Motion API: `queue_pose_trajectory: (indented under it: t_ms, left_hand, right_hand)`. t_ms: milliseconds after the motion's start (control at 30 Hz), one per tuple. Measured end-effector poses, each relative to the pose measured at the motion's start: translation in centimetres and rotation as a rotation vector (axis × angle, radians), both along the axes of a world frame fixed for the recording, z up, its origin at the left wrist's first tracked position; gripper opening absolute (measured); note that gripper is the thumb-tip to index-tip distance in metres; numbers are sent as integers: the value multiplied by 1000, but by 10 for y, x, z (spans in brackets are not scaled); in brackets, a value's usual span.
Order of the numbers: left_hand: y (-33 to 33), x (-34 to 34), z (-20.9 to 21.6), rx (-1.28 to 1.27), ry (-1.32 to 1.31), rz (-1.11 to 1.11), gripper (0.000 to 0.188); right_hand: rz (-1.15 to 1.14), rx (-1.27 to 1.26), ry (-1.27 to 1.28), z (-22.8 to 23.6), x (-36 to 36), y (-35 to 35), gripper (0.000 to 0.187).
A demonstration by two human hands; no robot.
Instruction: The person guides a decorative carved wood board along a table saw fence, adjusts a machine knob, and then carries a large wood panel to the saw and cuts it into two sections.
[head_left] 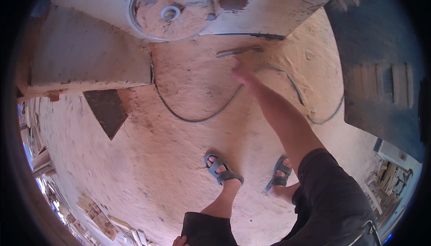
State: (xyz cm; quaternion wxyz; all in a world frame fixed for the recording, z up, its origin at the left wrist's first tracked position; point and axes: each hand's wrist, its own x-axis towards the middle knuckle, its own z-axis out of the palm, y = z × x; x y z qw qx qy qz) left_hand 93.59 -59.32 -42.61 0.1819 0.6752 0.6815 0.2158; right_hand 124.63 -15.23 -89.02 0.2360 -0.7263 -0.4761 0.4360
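Note:
My right arm reaches forward over the dusty floor. My right hand (241,72) is just short of a long, narrow grey tool (239,50) lying on the sawdust, whose exact kind I cannot make out. The fingers look apart, with nothing visible in them, and a small gap seems to separate them from the tool. Only some fingers of my left hand (180,241) show at the lower edge, laid against the dark shorts on my thigh. A dark cable (197,120) curves across the floor below my right hand.
A metal handwheel (170,13) is on the pale machine (94,44) ahead. At right stands a dark slatted machine housing (381,62). A dark angular plate (107,111) juts out below the left machine part. Wood pieces (96,217) lie at lower left. My sandalled feet (222,169) stand on the floor.

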Motion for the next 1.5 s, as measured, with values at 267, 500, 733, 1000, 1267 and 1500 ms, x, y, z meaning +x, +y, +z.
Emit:
queue_pose_trajectory:
  t_ms: [267, 500, 733, 1000, 1267, 1500]
  left_hand:
    - [-17, -15, 12, -196, -27, 176, 36]
    - [-11, -26, 7, -201, -26, 95, 39]
    - [32, 15, 7, -11, 55, 123, 32]
    - [40, 63, 39, -457, 52, 161, 37]
    - [25, 79, 38, -586, 57, 109, 36]
    - [161, 186, 259, 229, -257, -67, 23]
  right_hand:
    - [0, -59, 130, 0, -19, 42, 56]
    - [362, 13, -534, -25, 2, 40, 31]
    - [128, -235, -366, 32, 2, -40, 36]
    - [-132, -402, 1136, 156, 65, -248, 41]
    - [-269, -348, 1136, 494, 11, -299, 15]
    - [-150, -161, 752, 669, -4, -204, 14]
